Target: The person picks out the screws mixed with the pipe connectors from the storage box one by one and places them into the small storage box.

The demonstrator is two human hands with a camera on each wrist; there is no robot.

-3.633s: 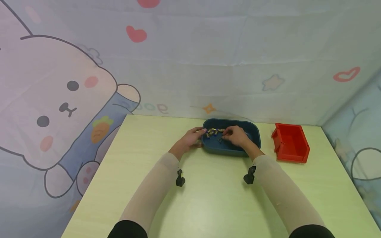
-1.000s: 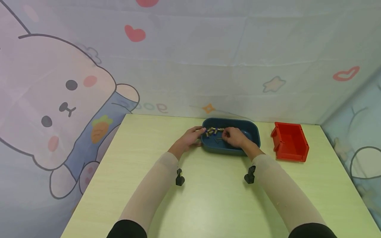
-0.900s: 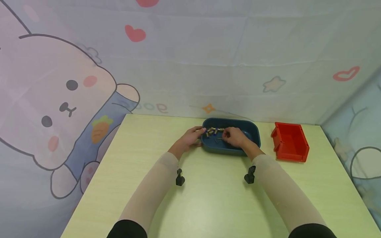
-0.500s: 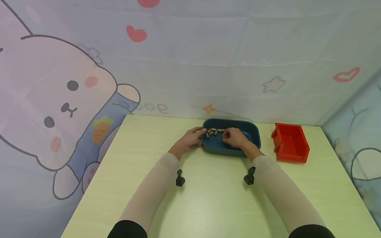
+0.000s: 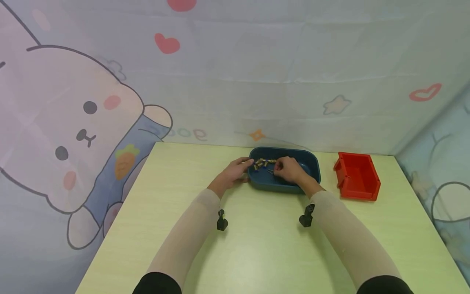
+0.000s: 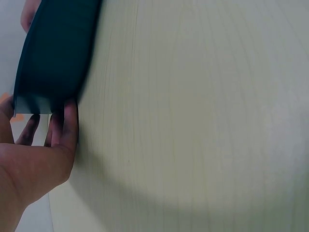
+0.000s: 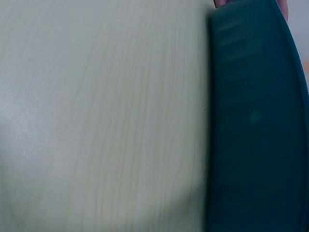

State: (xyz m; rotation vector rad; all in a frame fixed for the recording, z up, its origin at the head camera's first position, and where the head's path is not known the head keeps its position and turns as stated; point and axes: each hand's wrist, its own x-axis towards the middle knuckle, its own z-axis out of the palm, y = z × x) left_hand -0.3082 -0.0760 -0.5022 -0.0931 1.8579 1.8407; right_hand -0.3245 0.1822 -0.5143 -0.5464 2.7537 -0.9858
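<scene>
A dark blue plastic tub (image 5: 279,187) stands at the table's back edge. My left hand (image 5: 234,171) holds its left end. In the left wrist view that hand (image 6: 36,162) has its thumb at the rim and its fingers against the end wall. Several small brass-coloured and blue pieces (image 5: 260,163) lie at the left inside the tub. My right hand (image 5: 290,170) reaches inside, fingertips together and low over the floor. A thin screw-like piece (image 5: 270,171) shows at those fingertips; its exact kind is too small to tell. The right wrist view shows mainly the tub's outer side (image 7: 256,121).
A red open-fronted bin (image 5: 358,175) stands to the right of the tub. Both sit on a pale wooden table (image 5: 264,245). A printed cloth (image 5: 238,61) hangs directly behind the table. Small black cameras (image 5: 222,222) are on both wrists.
My right fingers have drawn closer together and shift slightly among the thin pieces, which have turned and moved a little. The left hand keeps its place on the tub.
</scene>
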